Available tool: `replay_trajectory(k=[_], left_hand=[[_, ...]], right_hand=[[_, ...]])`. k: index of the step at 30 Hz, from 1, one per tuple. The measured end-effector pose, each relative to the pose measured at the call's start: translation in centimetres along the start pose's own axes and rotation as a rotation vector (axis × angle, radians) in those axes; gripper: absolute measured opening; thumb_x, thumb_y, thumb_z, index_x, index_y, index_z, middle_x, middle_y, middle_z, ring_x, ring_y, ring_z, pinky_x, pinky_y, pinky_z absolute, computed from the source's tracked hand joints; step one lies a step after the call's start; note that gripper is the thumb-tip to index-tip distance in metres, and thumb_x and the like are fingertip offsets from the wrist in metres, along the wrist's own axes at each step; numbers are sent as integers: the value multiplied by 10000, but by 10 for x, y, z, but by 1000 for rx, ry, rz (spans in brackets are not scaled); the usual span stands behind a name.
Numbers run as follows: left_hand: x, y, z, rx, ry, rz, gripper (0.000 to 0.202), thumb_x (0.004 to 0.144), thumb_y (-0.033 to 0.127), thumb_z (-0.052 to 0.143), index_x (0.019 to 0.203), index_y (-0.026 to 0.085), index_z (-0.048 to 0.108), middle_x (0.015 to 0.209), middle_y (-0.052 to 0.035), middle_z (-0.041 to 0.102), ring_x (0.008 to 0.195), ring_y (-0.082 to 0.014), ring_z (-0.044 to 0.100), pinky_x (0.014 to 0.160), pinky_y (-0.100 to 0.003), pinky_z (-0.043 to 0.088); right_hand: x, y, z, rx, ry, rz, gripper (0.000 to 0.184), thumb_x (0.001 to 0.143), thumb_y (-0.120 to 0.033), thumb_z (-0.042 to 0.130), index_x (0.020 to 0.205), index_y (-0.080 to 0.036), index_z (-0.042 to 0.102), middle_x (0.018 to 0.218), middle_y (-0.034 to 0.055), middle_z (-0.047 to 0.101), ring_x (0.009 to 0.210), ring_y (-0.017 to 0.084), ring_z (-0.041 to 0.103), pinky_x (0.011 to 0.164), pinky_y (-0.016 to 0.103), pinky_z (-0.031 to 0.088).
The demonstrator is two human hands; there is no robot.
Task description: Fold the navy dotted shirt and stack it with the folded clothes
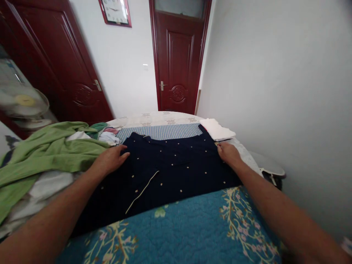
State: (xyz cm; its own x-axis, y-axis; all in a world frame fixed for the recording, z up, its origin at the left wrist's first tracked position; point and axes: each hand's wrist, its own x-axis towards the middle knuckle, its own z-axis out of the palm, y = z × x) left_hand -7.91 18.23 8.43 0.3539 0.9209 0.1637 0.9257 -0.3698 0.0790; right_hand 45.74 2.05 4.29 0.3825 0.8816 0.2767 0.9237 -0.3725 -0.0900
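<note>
The navy flower-dotted garment point(178, 161) lies spread mid-view over a teal floral quilt point(192, 227); it looks light, soft and limp, best held by its side edges. At its ten o'clock, the left hand's point(113, 160) fingers are parted; at three, whether the right hand's point(229, 154) clamp fabric I cannot tell. A folded white cloth point(218, 129) sits at two.

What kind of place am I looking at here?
Probably a room in a home, perhaps a bedroom: a flowered quilt lies under the dark garment, a loose heap of cloth sits to its left, and a clock hangs on the wall.
</note>
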Motion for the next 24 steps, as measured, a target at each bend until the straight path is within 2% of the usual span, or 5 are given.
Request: replay_trajectory(k=[7,12,18,22,24], left_hand=[[87,-38,30,-73,-78,-183,649,828,468,662,1351,84,664,1276,-254,746,1215,-423,694,995,-422,524],[121,-52,45,-193,-71,-300,550,684,512,805,1064,119,734,1127,-254,778,1140,-439,711,887,-401,540],[137,-49,56,-509,34,-411,328,565,381,896,697,216,645,688,-87,702,872,-339,719,654,-322,485],[133,-43,59,-593,27,-416,241,646,280,835,633,208,606,606,-48,640,764,-268,686,598,-291,439],[131,-40,60,-652,11,-415,196,656,250,813,645,202,623,603,-39,649,711,-253,687,590,-287,447]], right_hand=[[86,-34,10,-49,-87,-128,409,1038,-234,489,1400,-202,677,1449,144,636,1249,285,655,1054,349,490],[115,-39,33,-121,-185,-144,480,1013,-208,508,1483,-231,606,1545,156,526,1232,293,657,998,376,531],[123,-40,44,-182,-216,-143,398,1057,-251,422,1346,-211,693,1465,170,564,1181,295,675,971,398,538],[122,-44,44,-241,-200,-157,509,1054,-210,386,1536,-271,537,1472,170,560,1158,298,689,955,435,553],[122,-47,45,-282,-226,-178,478,1053,-208,382,1472,-261,606,1456,170,564,1144,300,699,953,441,557]])
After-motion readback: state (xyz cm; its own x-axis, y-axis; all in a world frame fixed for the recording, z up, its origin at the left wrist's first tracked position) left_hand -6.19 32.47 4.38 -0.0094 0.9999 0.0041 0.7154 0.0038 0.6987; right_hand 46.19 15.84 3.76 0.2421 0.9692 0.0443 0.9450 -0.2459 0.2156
